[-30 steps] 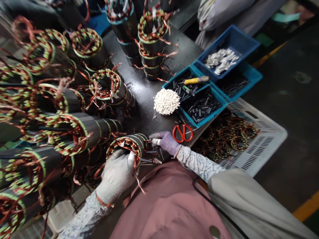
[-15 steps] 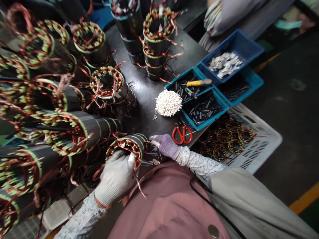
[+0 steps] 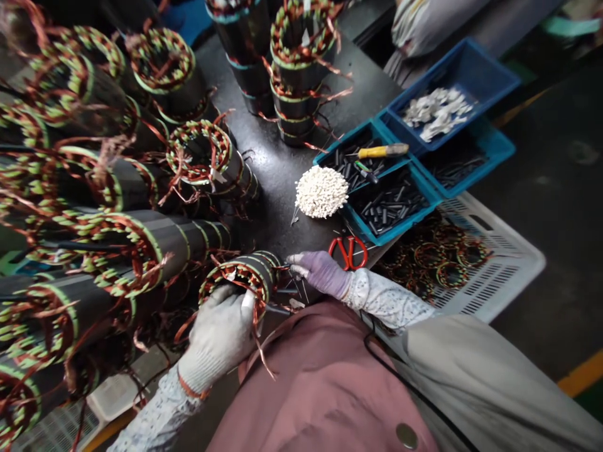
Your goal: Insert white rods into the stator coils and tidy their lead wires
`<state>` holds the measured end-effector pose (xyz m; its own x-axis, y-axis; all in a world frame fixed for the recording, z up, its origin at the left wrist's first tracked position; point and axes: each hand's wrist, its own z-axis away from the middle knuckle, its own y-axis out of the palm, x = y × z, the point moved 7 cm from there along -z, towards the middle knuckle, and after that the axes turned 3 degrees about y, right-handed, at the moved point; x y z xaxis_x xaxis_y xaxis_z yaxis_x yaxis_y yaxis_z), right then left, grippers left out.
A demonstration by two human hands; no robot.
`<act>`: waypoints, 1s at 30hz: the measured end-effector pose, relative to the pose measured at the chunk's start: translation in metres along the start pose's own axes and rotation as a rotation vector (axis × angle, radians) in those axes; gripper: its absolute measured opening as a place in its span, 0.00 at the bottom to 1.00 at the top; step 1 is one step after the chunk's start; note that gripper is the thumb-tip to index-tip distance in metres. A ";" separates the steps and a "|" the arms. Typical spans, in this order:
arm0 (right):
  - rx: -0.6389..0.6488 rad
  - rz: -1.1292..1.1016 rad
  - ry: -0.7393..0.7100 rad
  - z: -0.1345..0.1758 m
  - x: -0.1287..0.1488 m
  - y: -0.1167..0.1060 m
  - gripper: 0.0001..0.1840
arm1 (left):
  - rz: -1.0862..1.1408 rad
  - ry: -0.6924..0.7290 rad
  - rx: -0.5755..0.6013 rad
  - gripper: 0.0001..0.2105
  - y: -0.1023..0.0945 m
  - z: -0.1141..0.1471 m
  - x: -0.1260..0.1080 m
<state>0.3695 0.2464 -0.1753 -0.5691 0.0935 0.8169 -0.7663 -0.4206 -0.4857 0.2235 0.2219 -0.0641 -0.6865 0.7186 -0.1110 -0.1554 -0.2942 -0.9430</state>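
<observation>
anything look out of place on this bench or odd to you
A yellow-handled screwdriver lies across a bin of black tubes, a tool among small parts, though it may simply be parked there. Also, the left hand is gloved in white, the right hand mostly in purple, so they look mismatched.

Left glove [image 3: 219, 336] is off-white, right glove [image 3: 326, 274] purple; core [image 3: 266, 269] grey, green-ringed; wires [image 3: 264, 360] copper; scissors [image 3: 349, 263] red-handled; sleeves [image 3: 393, 300] white, speckled.

White tag [image 3: 218, 176] on a wound core [image 3: 239, 179]: no readable text (too small to tell)
Blue bin [image 3: 492, 70]: no readable label
Yellow-handled tool [image 3: 374, 152]: no readable brand
</observation>
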 end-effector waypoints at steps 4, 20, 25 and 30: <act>0.143 0.314 -0.050 -0.005 0.009 0.002 0.16 | -0.002 0.002 0.004 0.12 0.001 0.000 0.000; 0.475 0.701 0.012 -0.024 0.041 0.014 0.17 | 0.006 -0.015 0.044 0.11 0.006 0.001 0.003; 0.581 0.517 0.047 -0.030 0.030 0.011 0.18 | 0.009 -0.026 0.044 0.11 0.004 0.000 0.003; 0.332 0.113 0.154 -0.006 0.009 0.000 0.13 | -0.007 -0.022 0.052 0.12 0.005 0.001 0.002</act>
<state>0.3630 0.2526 -0.1701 -0.7020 0.1538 0.6954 -0.5723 -0.7029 -0.4223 0.2213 0.2212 -0.0686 -0.7004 0.7071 -0.0970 -0.1966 -0.3218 -0.9262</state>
